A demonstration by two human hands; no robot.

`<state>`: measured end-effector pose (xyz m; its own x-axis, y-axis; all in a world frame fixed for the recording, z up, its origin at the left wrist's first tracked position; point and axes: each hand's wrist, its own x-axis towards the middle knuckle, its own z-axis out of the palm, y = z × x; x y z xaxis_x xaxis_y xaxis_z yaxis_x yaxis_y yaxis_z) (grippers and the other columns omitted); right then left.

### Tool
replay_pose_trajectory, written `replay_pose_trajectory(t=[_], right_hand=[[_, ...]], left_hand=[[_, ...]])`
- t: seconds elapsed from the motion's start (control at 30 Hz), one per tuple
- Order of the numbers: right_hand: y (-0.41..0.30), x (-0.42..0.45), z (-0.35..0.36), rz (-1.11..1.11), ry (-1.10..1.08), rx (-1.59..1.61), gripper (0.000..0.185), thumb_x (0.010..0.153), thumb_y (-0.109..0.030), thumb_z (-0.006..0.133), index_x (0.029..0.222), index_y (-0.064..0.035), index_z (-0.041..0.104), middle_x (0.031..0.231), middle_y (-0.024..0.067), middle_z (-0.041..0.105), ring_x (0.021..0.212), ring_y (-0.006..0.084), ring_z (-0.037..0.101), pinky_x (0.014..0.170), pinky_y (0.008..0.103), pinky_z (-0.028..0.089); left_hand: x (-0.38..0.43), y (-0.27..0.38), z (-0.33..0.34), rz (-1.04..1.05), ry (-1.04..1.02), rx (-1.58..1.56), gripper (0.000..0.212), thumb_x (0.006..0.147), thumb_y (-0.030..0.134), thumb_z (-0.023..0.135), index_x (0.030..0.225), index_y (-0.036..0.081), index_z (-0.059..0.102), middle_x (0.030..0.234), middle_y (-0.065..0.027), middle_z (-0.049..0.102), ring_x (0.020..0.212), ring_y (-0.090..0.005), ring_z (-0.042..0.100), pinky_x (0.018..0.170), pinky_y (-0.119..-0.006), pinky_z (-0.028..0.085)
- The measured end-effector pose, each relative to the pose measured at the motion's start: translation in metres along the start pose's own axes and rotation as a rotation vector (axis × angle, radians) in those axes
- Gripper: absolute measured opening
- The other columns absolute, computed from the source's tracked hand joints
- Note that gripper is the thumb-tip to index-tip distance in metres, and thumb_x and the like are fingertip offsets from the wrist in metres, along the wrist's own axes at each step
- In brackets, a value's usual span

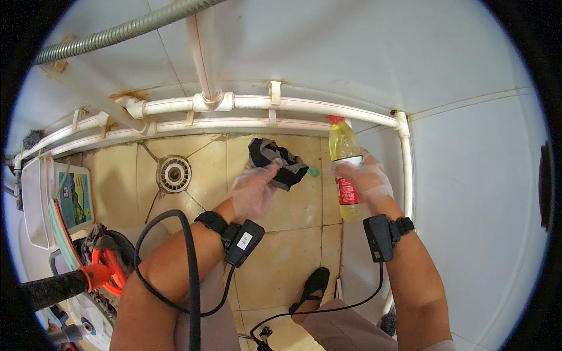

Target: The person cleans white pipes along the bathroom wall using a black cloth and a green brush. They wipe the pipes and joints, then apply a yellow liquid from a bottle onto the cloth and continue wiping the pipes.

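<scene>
My left hand [254, 188], in a clear plastic glove, grips a crumpled black and grey cloth [279, 164]. A teal tab with a hole [313, 171] pokes out beside the cloth's right edge; what it belongs to is hidden. My right hand [366, 177], gloved the same way, is closed around a clear plastic bottle [344, 142] of yellow liquid. The bottle has a red cap [336, 119] and a red and white label bearing writing. It is held roughly upright in the view, its cap close to the lower white pipe [303, 124].
White pipes [316, 105] run along the tiled wall and down the right corner [406, 175]. A round floor drain [174, 174] sits in the yellow tiles. At left stand a white plastic bucket [37, 197] and an orange mop head fitting [103, 272]. Black cables [189, 245] hang from wrist devices.
</scene>
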<state>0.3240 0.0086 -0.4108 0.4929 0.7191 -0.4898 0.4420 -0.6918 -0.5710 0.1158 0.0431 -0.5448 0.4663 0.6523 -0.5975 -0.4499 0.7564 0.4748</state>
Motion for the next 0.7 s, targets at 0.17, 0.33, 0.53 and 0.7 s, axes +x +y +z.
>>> replay_pose_trajectory(t=[0.17,0.33,0.53,0.7], right_hand=[[0.022,0.003,0.012,-0.104,0.114,0.199,0.058,0.074,-0.023,0.075,0.124,-0.0017,0.054,0.097,0.0093,0.066,0.083,0.0142,0.062,0.073,0.0288,0.05],[0.024,-0.002,0.005,-0.233,0.021,0.141,0.06,0.073,-0.02,0.076,0.127,-0.0036,0.053,0.101,0.0081,0.065,0.088,0.0157,0.061,0.076,0.0307,0.051],[0.002,-0.012,0.029,-0.334,-0.078,-0.048,0.057,0.075,-0.014,0.074,0.127,-0.0044,0.052,0.097,0.0071,0.065,0.085,0.0146,0.062,0.075,0.028,0.051],[-0.046,-0.006,0.04,-0.206,-0.141,-0.238,0.064,0.07,-0.026,0.078,0.124,-0.0002,0.054,0.098,0.011,0.066,0.088,0.0165,0.062,0.079,0.03,0.05]], left_hand=[[0.012,-0.019,-0.039,0.289,-0.12,0.309,0.017,0.097,0.022,0.057,0.11,0.012,0.053,0.104,-0.0007,0.063,0.095,-0.0109,0.058,0.081,-0.027,0.046],[0.001,-0.007,-0.031,0.349,-0.201,0.35,0.018,0.097,0.02,0.056,0.112,0.011,0.054,0.105,-0.001,0.063,0.096,-0.0106,0.058,0.083,-0.027,0.046],[0.005,0.0,-0.04,0.353,-0.159,0.29,0.018,0.098,0.019,0.054,0.112,0.009,0.056,0.106,-0.0033,0.063,0.094,-0.0115,0.058,0.08,-0.027,0.047],[-0.002,0.008,-0.031,0.077,-0.044,-0.037,0.017,0.097,0.019,0.055,0.111,0.009,0.058,0.105,-0.0011,0.063,0.093,-0.0108,0.058,0.077,-0.026,0.047]])
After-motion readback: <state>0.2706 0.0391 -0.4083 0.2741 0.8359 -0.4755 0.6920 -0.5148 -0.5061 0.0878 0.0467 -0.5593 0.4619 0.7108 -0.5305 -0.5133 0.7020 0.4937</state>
